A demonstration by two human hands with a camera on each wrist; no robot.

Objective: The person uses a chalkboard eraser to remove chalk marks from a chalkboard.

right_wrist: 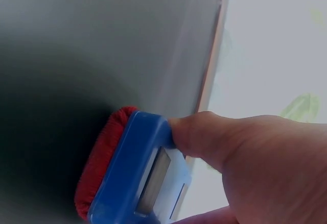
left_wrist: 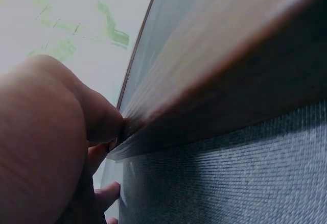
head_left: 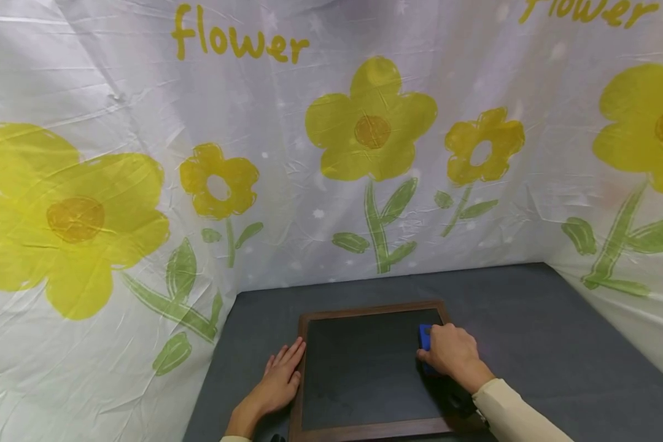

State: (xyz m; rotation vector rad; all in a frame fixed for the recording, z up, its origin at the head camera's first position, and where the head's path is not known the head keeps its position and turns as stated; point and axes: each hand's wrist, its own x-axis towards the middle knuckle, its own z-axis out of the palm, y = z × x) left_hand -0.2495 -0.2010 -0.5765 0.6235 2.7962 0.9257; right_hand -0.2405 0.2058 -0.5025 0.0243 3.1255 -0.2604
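Observation:
A small chalkboard [head_left: 364, 368] with a brown wooden frame [head_left: 372, 310] lies on the dark table. My right hand [head_left: 454, 353] grips a blue blackboard eraser [head_left: 425, 336] near the board's right side. In the right wrist view the thumb presses the eraser's blue body [right_wrist: 120, 173], and its red pad [right_wrist: 99, 165] faces the dark board surface. My left hand [head_left: 276, 377] rests along the left edge of the frame with its fingers extended. Up close in the left wrist view, fingers [left_wrist: 104, 117] touch the frame's side [left_wrist: 204, 76], while others lie lower, beside the table cloth.
Dark grey woven cloth [head_left: 558, 350] covers the table around the board. A white curtain [head_left: 287, 233] printed with yellow flowers stands behind and at both sides. A small black object [head_left: 278, 438] shows at the bottom edge, left of the board.

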